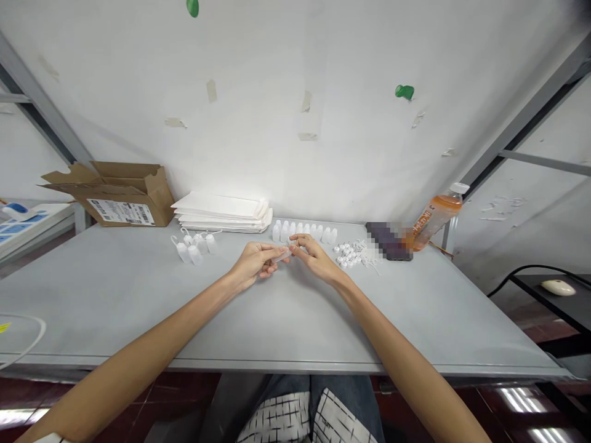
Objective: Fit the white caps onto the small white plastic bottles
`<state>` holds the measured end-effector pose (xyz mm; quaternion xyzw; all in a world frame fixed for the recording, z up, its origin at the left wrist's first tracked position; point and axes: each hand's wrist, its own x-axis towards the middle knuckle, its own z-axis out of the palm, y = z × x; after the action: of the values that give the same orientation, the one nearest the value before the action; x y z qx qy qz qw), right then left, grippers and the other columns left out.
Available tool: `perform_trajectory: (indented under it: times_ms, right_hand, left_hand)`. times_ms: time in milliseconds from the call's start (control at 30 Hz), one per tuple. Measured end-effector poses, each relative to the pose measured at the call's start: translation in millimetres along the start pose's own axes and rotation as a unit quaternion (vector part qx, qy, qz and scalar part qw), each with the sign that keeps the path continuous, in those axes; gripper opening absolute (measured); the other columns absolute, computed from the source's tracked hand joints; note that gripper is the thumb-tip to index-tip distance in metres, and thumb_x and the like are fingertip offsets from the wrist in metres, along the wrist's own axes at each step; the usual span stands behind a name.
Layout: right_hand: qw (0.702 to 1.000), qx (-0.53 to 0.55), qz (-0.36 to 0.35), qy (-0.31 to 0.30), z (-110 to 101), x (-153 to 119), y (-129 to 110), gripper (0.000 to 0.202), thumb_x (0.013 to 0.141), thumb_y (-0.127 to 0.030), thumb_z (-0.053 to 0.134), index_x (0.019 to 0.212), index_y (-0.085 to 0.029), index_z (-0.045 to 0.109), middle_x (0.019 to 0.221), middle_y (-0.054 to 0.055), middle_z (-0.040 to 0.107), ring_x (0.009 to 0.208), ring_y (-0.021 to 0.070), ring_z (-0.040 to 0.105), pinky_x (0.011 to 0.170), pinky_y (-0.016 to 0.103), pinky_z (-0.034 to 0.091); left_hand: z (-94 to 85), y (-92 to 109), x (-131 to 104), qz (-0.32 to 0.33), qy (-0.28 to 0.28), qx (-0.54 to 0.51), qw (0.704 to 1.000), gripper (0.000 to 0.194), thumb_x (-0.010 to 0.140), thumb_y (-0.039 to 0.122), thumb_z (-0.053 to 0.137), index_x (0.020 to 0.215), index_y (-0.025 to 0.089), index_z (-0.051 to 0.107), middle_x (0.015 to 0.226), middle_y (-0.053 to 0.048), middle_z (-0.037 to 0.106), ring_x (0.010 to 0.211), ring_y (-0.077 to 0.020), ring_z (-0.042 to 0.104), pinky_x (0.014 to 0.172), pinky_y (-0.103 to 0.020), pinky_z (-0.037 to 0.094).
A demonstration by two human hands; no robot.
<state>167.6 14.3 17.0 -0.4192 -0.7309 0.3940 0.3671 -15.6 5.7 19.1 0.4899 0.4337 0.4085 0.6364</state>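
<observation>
- Pinching a small bottle [281, 255] between left hand [253, 263] thumb and fingers!
- Pointing its far end into right hand [317, 258] fingertips; cannot tell whether closed on it.

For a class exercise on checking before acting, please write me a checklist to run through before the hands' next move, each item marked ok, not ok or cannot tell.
1. Left hand gripping the small bottle: ok, pinched in the fingers.
2. Right hand at the small bottle's end: ok.
3. Cap fitted on that bottle: cannot tell, fingers hide the end.
4. Row of bottles upright: ok, those visible stand.
5. Loose white caps in a container: not ok, heaped directly on the tabletop.
</observation>
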Motion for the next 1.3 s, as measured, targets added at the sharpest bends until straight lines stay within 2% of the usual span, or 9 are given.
perform_trajectory:
  times_ms: [233,333,567,667,767,833,933,1100,1300]
  right_hand:
    - [1.000,0.001,0.017,-0.008,-0.8,-1.3,-2.4,0.027,0.091,-0.043,0.049,0.078,-0.020,0.055,0.125,0.008,0.048,0.120,0.0203,0.044,0.096,0.035,0.036]
    - [1.000,-0.007,0.012,-0.011,-2.2,-1.1,-1.9,0.027,0.091,-0.043,0.049,0.080,-0.020,0.056,0.126,0.008,0.048,0.119,0.0199,0.045,0.097,0.035,0.035]
    - [1.000,-0.020,-0.007,0.003,-5.4,0.9,-2.3,0.029,0.091,-0.044,0.048,0.079,-0.019,0.057,0.113,0.008,0.055,0.112,0.0197,0.049,0.100,0.036,0.034]
    - [0.999,-0.033,-0.006,0.019,-7.5,1.0,-5.5,0.032,0.091,-0.045,0.046,0.074,-0.019,0.055,0.098,0.006,0.058,0.102,0.0198,0.052,0.094,0.035,0.037]
    - [0.999,-0.040,0.009,0.020,-8.8,0.9,-7.5,0.035,0.091,-0.046,0.046,0.070,-0.019,0.054,0.089,0.005,0.058,0.094,0.0193,0.052,0.088,0.033,0.039]
    - [0.999,-0.042,0.009,0.015,-8.7,0.9,-7.6,0.037,0.091,-0.045,0.046,0.066,-0.019,0.053,0.087,0.004,0.057,0.091,0.0188,0.052,0.085,0.032,0.039]
    - [0.999,-0.046,0.000,0.004,-8.3,0.7,-7.3,0.038,0.092,-0.043,0.045,0.063,-0.019,0.051,0.084,0.004,0.056,0.088,0.0185,0.051,0.083,0.032,0.039]
    - [0.998,-0.061,0.005,-0.013,-9.1,-0.2,-7.5,0.039,0.093,-0.044,0.043,0.063,-0.020,0.048,0.080,0.003,0.053,0.086,0.0186,0.049,0.081,0.032,0.039]
    - [0.998,-0.060,0.008,-0.022,-10.4,-0.1,-6.4,0.037,0.093,-0.043,0.044,0.064,-0.019,0.048,0.088,0.004,0.055,0.094,0.0194,0.049,0.085,0.033,0.039]
  left_hand:
    - [0.1,3.7,1.5,-0.061,-0.003,-0.040,0.997,0.021,0.079,0.029,0.070,0.080,0.007,0.070,0.075,-0.012,0.069,0.037,-0.0014,0.035,0.029,-0.014,0.021]
    - [0.9,3.1,0.4,-0.045,-0.012,-0.036,0.998,0.025,0.080,0.033,0.068,0.078,0.008,0.069,0.075,-0.011,0.069,0.037,-0.0023,0.037,0.029,-0.015,0.024]
    - [2.6,0.5,-1.3,0.094,0.008,0.150,0.984,0.050,0.079,0.056,0.063,0.099,0.011,0.070,0.084,-0.011,0.070,0.046,-0.0098,0.054,0.038,-0.021,0.038]
    - [0.3,-1.5,-0.2,0.180,0.057,0.263,0.946,0.047,0.075,0.052,0.069,0.105,0.016,0.070,0.092,-0.008,0.070,0.054,-0.0110,0.057,0.049,-0.023,0.044]
    - [-1.4,-5.9,0.9,0.268,0.083,0.343,0.896,0.035,0.074,0.044,0.072,0.099,0.019,0.073,0.092,-0.006,0.071,0.063,-0.0130,0.058,0.060,-0.024,0.046]
    - [-1.1,-9.0,0.9,0.284,0.077,0.353,0.888,0.030,0.077,0.041,0.069,0.096,0.019,0.075,0.088,-0.006,0.071,0.063,-0.0140,0.058,0.061,-0.024,0.046]
    - [0.8,-10.8,-0.8,0.251,0.056,0.333,0.907,0.029,0.081,0.041,0.064,0.095,0.018,0.075,0.083,-0.005,0.071,0.054,-0.0120,0.056,0.056,-0.024,0.045]
    - [3.3,-6.5,-4.5,0.162,0.013,0.274,0.948,0.035,0.083,0.044,0.061,0.097,0.014,0.073,0.051,0.002,0.057,0.042,-0.0104,0.049,0.049,-0.024,0.042]
    - [1.6,-3.3,-1.3,0.080,-0.057,0.141,0.985,0.038,0.080,0.048,0.065,0.074,0.011,0.067,0.053,-0.002,0.057,0.039,-0.0097,0.048,0.038,-0.023,0.040]
